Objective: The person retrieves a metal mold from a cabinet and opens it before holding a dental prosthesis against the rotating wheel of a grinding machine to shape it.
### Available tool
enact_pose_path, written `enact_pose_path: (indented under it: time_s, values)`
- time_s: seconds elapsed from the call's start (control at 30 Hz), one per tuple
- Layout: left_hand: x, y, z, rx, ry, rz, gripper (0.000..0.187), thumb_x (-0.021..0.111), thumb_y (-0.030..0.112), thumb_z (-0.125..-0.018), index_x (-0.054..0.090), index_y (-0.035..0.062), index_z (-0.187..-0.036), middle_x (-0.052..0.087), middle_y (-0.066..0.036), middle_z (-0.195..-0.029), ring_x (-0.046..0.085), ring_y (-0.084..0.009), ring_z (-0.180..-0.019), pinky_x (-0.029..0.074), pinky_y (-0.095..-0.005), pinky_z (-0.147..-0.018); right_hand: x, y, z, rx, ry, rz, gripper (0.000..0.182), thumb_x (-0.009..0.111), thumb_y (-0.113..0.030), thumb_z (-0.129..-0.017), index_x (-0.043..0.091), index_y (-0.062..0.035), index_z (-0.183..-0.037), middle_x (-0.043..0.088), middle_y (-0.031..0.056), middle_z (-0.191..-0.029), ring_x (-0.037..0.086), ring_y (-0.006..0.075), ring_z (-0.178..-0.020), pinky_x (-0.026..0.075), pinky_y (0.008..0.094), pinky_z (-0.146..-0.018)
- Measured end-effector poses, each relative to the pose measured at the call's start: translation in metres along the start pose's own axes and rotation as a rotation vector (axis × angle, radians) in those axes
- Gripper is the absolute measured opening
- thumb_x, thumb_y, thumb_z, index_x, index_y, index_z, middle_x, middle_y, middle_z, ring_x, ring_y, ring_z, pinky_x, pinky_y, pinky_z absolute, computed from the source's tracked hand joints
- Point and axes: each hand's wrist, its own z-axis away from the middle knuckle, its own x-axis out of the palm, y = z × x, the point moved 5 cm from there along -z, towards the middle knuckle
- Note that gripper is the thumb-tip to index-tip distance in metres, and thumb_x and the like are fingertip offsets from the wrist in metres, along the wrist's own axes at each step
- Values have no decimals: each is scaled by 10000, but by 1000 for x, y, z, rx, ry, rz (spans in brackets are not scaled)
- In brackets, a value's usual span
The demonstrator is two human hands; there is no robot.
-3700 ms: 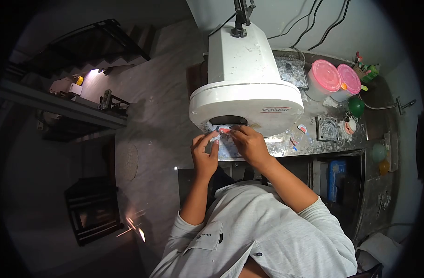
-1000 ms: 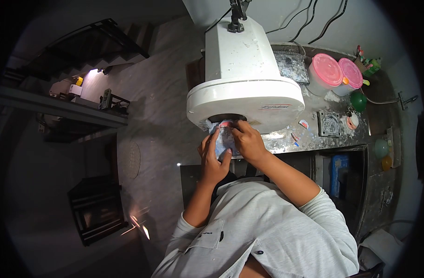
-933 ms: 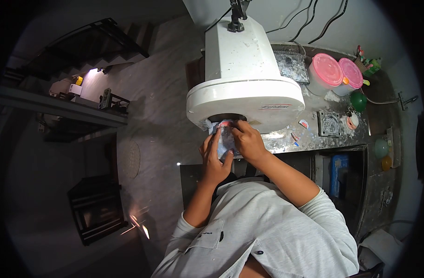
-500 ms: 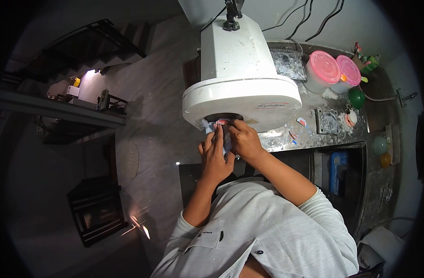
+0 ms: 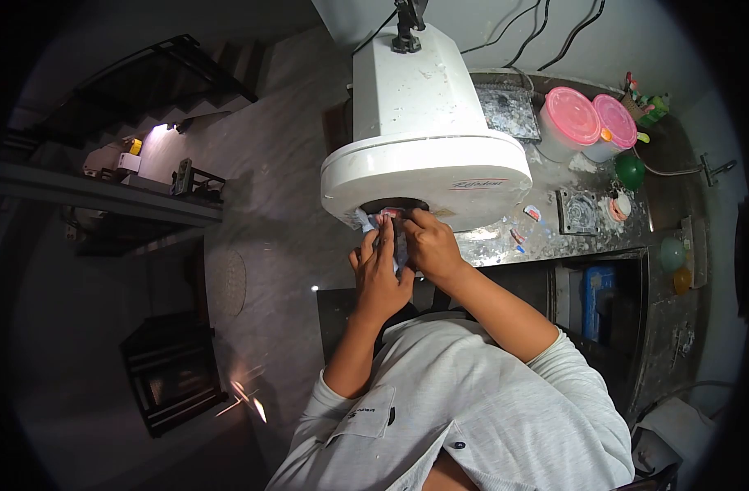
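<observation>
A white bench machine (image 5: 424, 159) with a rounded front stands before me, and a dark opening shows low on its face. At that opening is a small pink-and-white denture (image 5: 388, 213), partly hidden by my fingers. My left hand (image 5: 381, 274) holds it from below, index finger stretched along it. My right hand (image 5: 432, 247) is curled, its fingertips closed at the denture's right side. Pale crumpled cloth or plastic (image 5: 363, 219) sits at the opening's left edge and also shows between my hands.
On the dusty metal counter to the right lie denture pieces (image 5: 532, 213), a square metal plate (image 5: 578, 213) and a pink-and-white model (image 5: 619, 207). Behind them stand tubs with pink lids (image 5: 573, 115), a green ball-like object (image 5: 629, 171) and a tap (image 5: 722, 168). Below is a blue container (image 5: 597, 303).
Both hands stay at the opening with only a slight shift of the fingers and the denture. The whole view has moved very little.
</observation>
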Motion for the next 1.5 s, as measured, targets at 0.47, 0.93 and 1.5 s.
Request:
enact_pose_path:
  time_s: [0.47, 0.93, 1.5]
  values:
    - [0, -1, -1, 24, 19, -6, 991, 784, 153, -758, 303, 38, -1617, 497, -220, -1516, 456, -358, -1350, 282, -480, -1107, -1, 0, -1, -12, 21, 10, 221, 667, 7, -731, 702, 16, -950, 603, 130, -856, 658, 327, -769, 578, 415, -679]
    - [-2, -5, 0, 15, 42, 58, 945, 753, 150, -765, 336, 51, -1607, 532, -220, -1475, 481, -362, -1329, 302, -471, -1108, 8, 6, 4, -4, -18, 50, 167, 665, -34, -779, 680, -9, -944, 603, 106, -899, 667, 299, -851, 568, 411, -666]
    - [-21, -9, 5, 89, 186, 693, 610, 662, -24, -848, 500, -51, -1435, 591, -196, -1439, 552, -316, -1349, 355, -430, -1181, -12, 0, -7, 229, -94, -328, 302, 764, -80, -874, 638, -38, -1145, 700, 140, -948, 696, 307, -723, 563, 384, -648]
